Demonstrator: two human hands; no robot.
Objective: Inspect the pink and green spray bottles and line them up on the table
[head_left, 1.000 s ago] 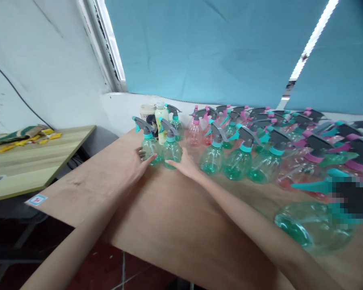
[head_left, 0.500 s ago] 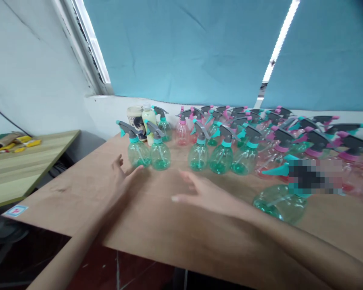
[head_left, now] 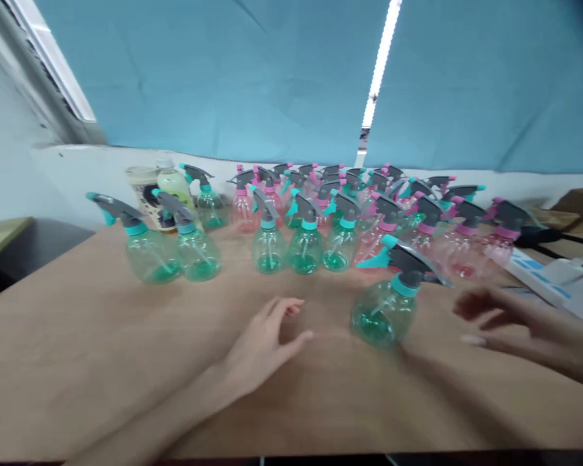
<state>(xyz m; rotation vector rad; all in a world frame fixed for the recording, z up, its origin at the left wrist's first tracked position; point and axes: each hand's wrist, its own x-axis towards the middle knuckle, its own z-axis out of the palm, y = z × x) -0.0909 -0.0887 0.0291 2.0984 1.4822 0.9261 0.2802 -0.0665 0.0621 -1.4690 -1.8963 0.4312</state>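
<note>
A: What stands between the two hands?

B: A green-tinted spray bottle (head_left: 383, 317) with a grey and turquoise trigger head. It sits on the wooden table (head_left: 102, 362), its nozzle pointing left, and some green liquid lies in the bottom.

A: Does either hand have hold of it?

B: Neither. The left hand (head_left: 260, 343) is on its left side, thumb spread from loosely curled fingers, grasping nothing. The right hand (head_left: 534, 323) is on the other side, blurred, about half open with the thumb apart from the fingers. It is unfilled too, and apart from the bottle.

A: And behind them?

B: Beyond the left hand, three matching bottles (head_left: 305, 252) form a row. A pair of green bottles (head_left: 197, 255) stands farther left, with a printed cup (head_left: 142, 188) and a capped bottle of pale liquid (head_left: 172, 184) partly hidden behind it. Pink spray bottles (head_left: 376, 243) crowd the rear, mixed with more green ones.

A: What hangs at the back?

B: A blue curtain (head_left: 272, 77), with a bright slit right of centre.
</note>
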